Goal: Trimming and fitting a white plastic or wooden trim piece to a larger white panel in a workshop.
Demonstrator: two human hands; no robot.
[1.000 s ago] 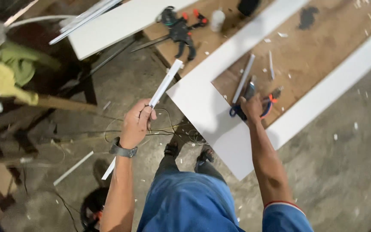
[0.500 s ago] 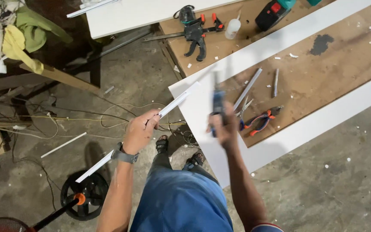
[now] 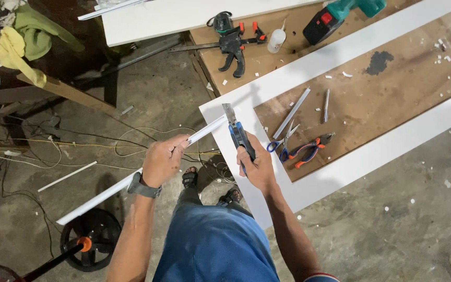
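My left hand (image 3: 164, 159) grips a long thin white strip (image 3: 100, 193) near its far end; the strip runs from lower left up to the right. My right hand (image 3: 257, 166) holds a blue utility knife (image 3: 237, 133) upright, with its blade next to the strip's tip. Both hands hover over the corner of a white frame (image 3: 267, 94) that lies on a brown board (image 3: 392, 89).
Scissors (image 3: 284, 142), orange-handled pliers (image 3: 309, 148) and short metal strips (image 3: 292, 112) lie on the board. A black bar clamp (image 3: 232, 40), a small white bottle (image 3: 276, 39) and a green drill (image 3: 340, 15) sit farther back. Cables (image 3: 79, 143) and a fan base (image 3: 91, 244) are on the concrete floor.
My right hand lifted the knife off the board and brought it left to the strip's tip. My left hand tilted the strip flatter and nearer the frame corner.
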